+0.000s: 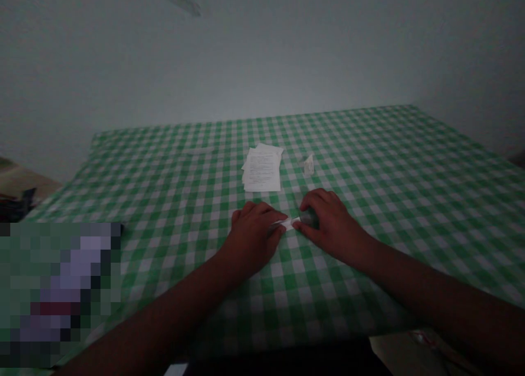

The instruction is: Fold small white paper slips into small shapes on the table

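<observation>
A small folded strip of white paper [289, 223] lies low over the tablecloth between my two hands. My left hand [256, 231] is closed on the strip's left part, with thumb and forefinger at its edges. My right hand [330, 220] is at the other end, its thumb tip touching the paper. The right forefinger arches above, with a visible gap between it and the thumb. Just beyond my hands sits a loose stack of printed paper sheets [262, 171]. To the right of the stack stands a small folded piece of printed paper [309, 164].
A green and white checked tablecloth [389, 162] covers the table, which reaches back to a plain wall [262, 53]. At the near left, a blurred-out rectangular object [61, 294] lies on the cloth. A faint pale strip [199, 150] is at the back left.
</observation>
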### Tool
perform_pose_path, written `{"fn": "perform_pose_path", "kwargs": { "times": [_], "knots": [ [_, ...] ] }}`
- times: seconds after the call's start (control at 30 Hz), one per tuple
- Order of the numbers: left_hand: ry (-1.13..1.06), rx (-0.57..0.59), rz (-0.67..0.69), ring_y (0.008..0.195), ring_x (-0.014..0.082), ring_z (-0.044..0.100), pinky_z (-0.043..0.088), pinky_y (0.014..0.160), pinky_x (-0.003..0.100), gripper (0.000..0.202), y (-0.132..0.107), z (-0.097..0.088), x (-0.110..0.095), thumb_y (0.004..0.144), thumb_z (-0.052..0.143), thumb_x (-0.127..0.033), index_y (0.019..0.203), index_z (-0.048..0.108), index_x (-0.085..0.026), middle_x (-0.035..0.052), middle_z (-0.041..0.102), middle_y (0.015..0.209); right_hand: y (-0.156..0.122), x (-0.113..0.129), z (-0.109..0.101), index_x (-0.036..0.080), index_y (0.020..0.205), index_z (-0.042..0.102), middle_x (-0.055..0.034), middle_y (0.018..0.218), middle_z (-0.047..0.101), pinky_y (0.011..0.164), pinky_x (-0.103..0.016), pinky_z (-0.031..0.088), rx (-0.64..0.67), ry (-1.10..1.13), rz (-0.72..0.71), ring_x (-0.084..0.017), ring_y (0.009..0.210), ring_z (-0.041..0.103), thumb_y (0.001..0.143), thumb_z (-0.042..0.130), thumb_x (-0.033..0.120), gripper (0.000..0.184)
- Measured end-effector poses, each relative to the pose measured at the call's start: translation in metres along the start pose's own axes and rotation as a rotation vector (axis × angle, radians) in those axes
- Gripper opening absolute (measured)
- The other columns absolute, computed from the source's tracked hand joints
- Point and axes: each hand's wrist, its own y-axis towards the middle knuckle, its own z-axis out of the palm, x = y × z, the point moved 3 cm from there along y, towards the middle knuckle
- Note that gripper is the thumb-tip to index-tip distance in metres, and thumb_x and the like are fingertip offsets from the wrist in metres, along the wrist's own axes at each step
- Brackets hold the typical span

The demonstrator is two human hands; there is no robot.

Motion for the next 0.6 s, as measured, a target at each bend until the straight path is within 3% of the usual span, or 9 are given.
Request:
{"fn": "perform_pose_path", "kwargs": {
  "times": [0.17, 0.37, 0.43, 0.6],
  "knots": [
    [-0.001, 0.023, 0.020, 0.102, 0.0240, 0.052, 0.039, 0.086, 0.043, 0.024, -0.001, -0.001, 0.002, 0.091, 0.060, -0.026, 0.113, 0.067, -0.031, 0.0018, 0.065, 0.108, -0.001, -0.007, -0.005, 0.021, 0.095, 0.054, -0.0089, 0.104, 0.056, 0.088, -0.046, 0.044, 0.027, 0.021, 0.000, -0.028, 0.100, 0.051, 0.082, 0.067, 0.029, 0.019],
    [0.057, 0.010, 0.041, 0.101, 0.0239, 0.052, 0.037, 0.085, 0.042, 0.024, -0.003, -0.002, -0.003, 0.091, 0.060, -0.027, 0.114, 0.066, -0.031, 0.0013, 0.064, 0.108, 0.000, -0.009, -0.014, 0.023, 0.094, 0.054, -0.0073, 0.100, 0.058, 0.090, -0.045, 0.046, -0.030, 0.138, -0.025, -0.027, 0.101, 0.054, 0.080, 0.058, 0.014, 0.018],
    [0.109, 0.005, 0.043, 0.100, 0.0248, 0.052, 0.037, 0.085, 0.042, 0.023, -0.003, -0.003, -0.006, 0.092, 0.060, -0.030, 0.113, 0.066, -0.030, 0.0026, 0.065, 0.106, -0.001, -0.002, -0.016, 0.023, 0.095, 0.056, -0.0067, 0.097, 0.059, 0.087, -0.043, 0.048, -0.021, 0.174, -0.090, -0.025, 0.098, 0.056, 0.082, 0.052, 0.010, 0.018],
    [0.186, 0.014, 0.042, 0.093, 0.0239, 0.054, 0.036, 0.085, 0.043, 0.020, -0.001, -0.004, -0.007, 0.095, 0.053, -0.034, 0.108, 0.067, -0.026, 0.0037, 0.066, 0.097, -0.010, 0.021, -0.009, 0.021, 0.113, 0.061, -0.0095, 0.106, 0.063, 0.091, -0.042, 0.050, 0.162, 0.178, -0.313, -0.023, 0.103, 0.058, 0.091, 0.043, 0.010, 0.031]
  ]
}}
